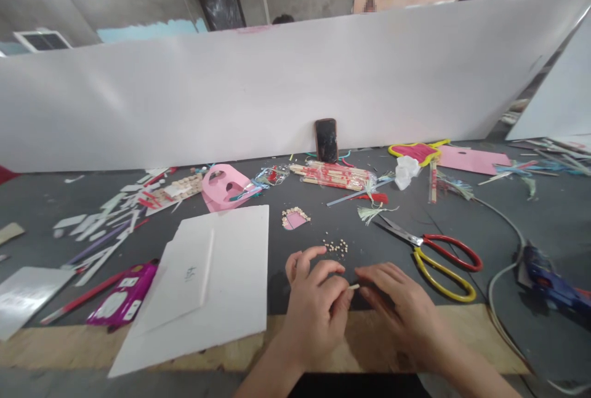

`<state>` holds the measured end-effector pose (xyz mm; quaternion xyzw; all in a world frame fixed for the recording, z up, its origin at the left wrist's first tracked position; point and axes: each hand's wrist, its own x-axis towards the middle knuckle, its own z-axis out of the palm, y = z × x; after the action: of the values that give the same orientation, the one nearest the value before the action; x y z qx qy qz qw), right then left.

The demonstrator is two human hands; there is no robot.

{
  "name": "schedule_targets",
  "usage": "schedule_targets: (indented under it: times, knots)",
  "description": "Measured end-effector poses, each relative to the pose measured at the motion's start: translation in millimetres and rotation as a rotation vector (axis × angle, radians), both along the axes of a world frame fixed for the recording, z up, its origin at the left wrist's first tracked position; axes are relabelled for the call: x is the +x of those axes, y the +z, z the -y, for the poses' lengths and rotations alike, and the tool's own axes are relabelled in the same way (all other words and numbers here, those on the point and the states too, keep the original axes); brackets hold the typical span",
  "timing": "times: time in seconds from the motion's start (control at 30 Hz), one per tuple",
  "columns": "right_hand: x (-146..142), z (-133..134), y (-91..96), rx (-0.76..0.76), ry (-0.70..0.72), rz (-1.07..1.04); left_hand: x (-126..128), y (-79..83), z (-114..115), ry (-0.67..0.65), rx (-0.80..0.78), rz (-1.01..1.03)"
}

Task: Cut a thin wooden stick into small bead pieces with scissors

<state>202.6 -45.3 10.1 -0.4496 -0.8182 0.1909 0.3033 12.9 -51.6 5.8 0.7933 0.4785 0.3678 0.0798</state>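
Observation:
My left hand (316, 302) and my right hand (399, 308) meet near the table's front edge, fingertips pinched together on a small pale stick piece (353, 287). Just beyond them lies a little heap of tiny pale beads or pellets (337, 245). Farther back sits a small pink piece ringed with the same pellets (294, 218). Red-and-yellow-handled scissors (436, 256) lie to the right of my right hand.
White foam boards (207, 281) lie at left, beside a magenta packet (122, 296). A blue glue gun (551, 284) with its cable is at right. A phone (325, 139) leans on the white partition (277, 90). Pink cutouts, stick bundles and strips litter the dark mat.

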Motion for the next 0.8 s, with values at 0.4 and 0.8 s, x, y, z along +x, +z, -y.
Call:
schedule_targets:
  times: [0.4, 0.8]
  knots:
    - [-47, -130, 4.5, -0.100, 0.022, 0.303, -20, -35.5, 17, 0.033, -0.062, 0.170]
    - [-90, -155, -11.4, -0.170, -0.003, 0.493, -22, -34.7, 11, 0.002, -0.077, 0.325]
